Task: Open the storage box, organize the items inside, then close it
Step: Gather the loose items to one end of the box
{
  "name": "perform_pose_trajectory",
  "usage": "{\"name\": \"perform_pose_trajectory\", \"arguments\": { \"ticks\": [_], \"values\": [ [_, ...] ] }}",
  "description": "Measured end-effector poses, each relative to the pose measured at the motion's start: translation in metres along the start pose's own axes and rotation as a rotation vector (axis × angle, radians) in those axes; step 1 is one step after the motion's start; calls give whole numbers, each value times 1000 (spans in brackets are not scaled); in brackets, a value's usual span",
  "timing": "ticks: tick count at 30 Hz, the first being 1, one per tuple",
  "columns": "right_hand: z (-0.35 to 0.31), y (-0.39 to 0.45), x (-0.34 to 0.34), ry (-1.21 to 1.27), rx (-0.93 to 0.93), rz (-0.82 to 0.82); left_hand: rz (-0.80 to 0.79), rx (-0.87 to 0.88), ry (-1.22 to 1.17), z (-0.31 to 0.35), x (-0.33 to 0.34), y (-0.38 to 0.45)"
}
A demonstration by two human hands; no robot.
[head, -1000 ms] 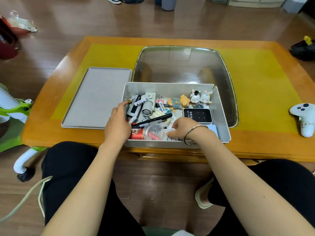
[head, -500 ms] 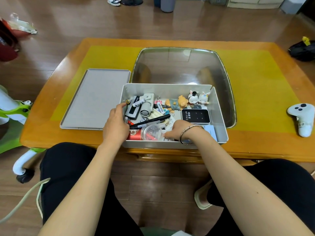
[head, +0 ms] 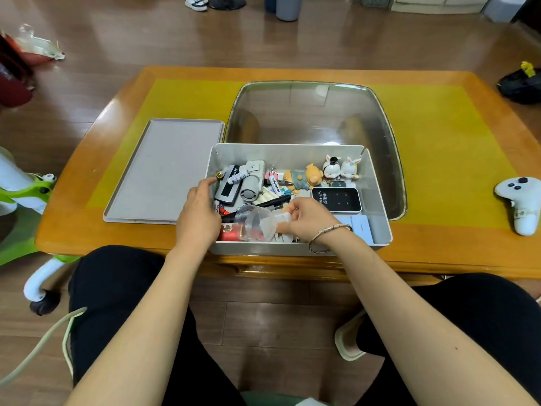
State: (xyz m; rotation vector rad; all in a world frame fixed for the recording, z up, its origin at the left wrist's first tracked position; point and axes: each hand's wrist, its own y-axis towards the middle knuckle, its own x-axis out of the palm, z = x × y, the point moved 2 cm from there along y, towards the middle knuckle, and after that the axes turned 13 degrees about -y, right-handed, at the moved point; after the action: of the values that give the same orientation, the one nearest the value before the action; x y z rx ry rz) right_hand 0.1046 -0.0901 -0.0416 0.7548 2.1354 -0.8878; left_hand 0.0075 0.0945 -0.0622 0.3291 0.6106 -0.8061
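The grey storage box (head: 377,200) stands open at the table's near edge, its lid (head: 164,171) lying flat to the left. Inside are a grey mini fan (head: 253,183), batteries, black pens (head: 272,202), a black Wi-Fi device (head: 336,200), three small animal figurines (head: 328,171) and white cards (head: 361,227). My left hand (head: 197,213) grips the box's left wall, fingers inside. My right hand (head: 310,219) holds a clear plastic cup (head: 253,222) by its base, tipped on its side above a red item in the near left corner.
A glass panel (head: 316,112) is set into the wooden table (head: 439,253) just behind the box. A white game controller (head: 519,200) lies at the table's right edge. A green and white ride-on toy (head: 26,200) stands on the floor at left. My knees are under the near edge.
My right hand has taken hold of the clear cup and tipped it onto its side, raised a little. My left hand has stayed on the box's left wall.
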Motion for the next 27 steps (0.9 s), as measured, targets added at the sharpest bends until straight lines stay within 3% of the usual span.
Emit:
{"name": "perform_pose_trajectory", "arguments": {
  "ticks": [9, 16, 18, 20, 23, 27],
  "values": [
    [25, -22, -14, 468, -61, 430, 150, 126, 102, 8, -5, -7],
    [37, -30, -17, 487, -185, 557, 298, 374, 225, 33, -4, -24],
    [35, -31, -16, 492, -229, 570, 249, 465, 164, 49, 10, -32],
    [34, -31, -15, 536, -251, 564, 98, 562, 81, 66, 32, -41],
    [36, -31, -14, 601, -230, 562, -160, 544, -35, 81, 58, -48],
    [39, -29, -18, 647, -208, 564, -253, 551, -116, 86, 70, -45]
  ]
}}
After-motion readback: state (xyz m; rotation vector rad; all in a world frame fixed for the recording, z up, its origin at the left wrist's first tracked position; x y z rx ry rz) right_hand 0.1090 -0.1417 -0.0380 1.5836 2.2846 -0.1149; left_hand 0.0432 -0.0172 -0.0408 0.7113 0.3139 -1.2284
